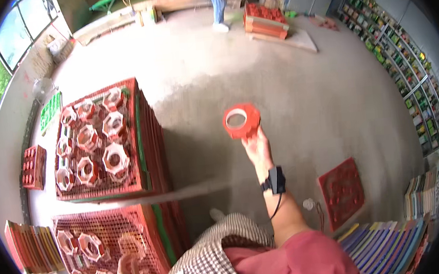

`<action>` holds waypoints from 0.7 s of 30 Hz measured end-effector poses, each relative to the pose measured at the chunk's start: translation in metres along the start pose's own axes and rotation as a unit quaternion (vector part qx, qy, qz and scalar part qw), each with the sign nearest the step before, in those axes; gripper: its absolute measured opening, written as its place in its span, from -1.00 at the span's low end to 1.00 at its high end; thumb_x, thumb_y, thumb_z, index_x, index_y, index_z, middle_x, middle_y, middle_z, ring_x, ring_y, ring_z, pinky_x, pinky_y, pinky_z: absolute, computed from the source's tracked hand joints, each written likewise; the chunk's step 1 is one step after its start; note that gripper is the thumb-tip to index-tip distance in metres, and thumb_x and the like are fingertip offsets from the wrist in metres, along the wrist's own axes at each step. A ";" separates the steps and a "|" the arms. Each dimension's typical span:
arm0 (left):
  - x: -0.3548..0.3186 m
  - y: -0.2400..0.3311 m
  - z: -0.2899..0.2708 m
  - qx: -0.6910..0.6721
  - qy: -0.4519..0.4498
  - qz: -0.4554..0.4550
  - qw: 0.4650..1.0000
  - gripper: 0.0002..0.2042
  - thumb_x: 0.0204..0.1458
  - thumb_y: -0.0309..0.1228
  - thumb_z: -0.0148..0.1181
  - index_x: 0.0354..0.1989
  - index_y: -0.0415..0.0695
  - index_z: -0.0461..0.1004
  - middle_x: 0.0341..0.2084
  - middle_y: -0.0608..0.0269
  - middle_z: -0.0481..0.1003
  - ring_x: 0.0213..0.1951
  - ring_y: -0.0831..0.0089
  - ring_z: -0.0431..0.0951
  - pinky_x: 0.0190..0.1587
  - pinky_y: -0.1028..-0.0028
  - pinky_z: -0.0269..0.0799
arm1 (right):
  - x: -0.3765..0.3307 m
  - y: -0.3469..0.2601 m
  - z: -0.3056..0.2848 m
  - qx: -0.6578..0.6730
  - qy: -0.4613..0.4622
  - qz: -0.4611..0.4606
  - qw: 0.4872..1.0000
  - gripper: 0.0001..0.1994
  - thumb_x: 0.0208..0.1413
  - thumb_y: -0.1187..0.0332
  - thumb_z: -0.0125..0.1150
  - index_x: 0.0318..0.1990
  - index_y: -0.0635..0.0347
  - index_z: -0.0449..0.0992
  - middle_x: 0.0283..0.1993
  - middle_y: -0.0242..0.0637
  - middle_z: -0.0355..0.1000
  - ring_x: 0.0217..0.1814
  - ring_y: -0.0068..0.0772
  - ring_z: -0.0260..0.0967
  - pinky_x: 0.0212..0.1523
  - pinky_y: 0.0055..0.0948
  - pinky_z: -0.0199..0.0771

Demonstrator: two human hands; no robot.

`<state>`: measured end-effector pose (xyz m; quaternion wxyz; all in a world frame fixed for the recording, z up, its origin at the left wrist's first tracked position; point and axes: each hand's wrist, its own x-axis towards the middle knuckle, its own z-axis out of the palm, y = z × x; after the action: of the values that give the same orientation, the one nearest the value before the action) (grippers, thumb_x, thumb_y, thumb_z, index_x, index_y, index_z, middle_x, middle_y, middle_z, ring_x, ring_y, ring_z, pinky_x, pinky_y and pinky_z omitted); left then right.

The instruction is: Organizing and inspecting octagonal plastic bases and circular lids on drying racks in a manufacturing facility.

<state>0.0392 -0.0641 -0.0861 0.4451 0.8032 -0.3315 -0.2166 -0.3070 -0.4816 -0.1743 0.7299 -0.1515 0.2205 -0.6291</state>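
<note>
My right hand [258,149] is stretched out ahead over the floor. Its fingers grip a thick red ring [250,120] with a pale inner rim, held from its near side. At the lower left, my left hand [129,272] hovers at the nearer stack of red mesh trays [142,218]. Just above its fingertips lies a pale octagonal ring [131,245]; blur hides whether they touch it. Other red and white octagonal rings [90,246] are spread over that top tray. A farther stack of red trays [142,179] bears several more such rings.
A red panel [341,193] lies on the floor at right. Slats [385,245] stand in a row near my right side, and crowded shelves [399,58] line the right wall. A person's legs [218,5] show at the back, beside stacked red trays [266,22].
</note>
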 end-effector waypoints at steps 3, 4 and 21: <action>-0.006 -0.008 -0.004 -0.008 -0.016 0.002 1.000 -0.82 0.02 -0.52 0.12 -0.19 -0.27 0.45 -0.36 0.24 0.49 -0.34 0.57 0.45 -0.29 0.58 0.38 | -0.010 0.003 -0.012 0.011 0.044 0.008 0.999 -0.64 0.21 0.12 -0.10 0.10 0.01 0.29 0.08 -0.49 0.32 0.09 -0.55 0.21 0.09 -0.41 0.18; -0.010 0.001 -0.007 -0.011 -0.021 -0.009 1.000 -0.78 0.04 -0.51 0.13 -0.12 -0.25 0.45 -0.25 0.16 0.51 -0.24 0.49 0.48 -0.18 0.53 0.40 | -0.013 0.008 -0.012 0.004 0.044 0.015 0.999 -0.64 0.21 0.11 -0.09 0.09 0.02 0.29 0.07 -0.48 0.32 0.09 -0.55 0.21 0.07 -0.40 0.20; -0.045 -0.046 -0.025 -0.024 0.004 -0.006 1.000 -0.81 0.05 -0.55 0.10 -0.14 -0.26 0.42 -0.38 0.21 0.51 -0.61 0.62 0.45 -0.62 0.65 0.30 | -0.027 0.037 0.031 -0.026 -0.012 0.056 0.998 -0.65 0.20 0.09 -0.10 0.05 0.00 0.32 0.05 -0.47 0.31 0.09 -0.49 0.19 0.09 -0.34 0.15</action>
<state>0.0405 0.0003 -0.1108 0.4646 0.7949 -0.3195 -0.2240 -0.2624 -0.4510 -0.1632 0.7620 -0.1655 0.2366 -0.5796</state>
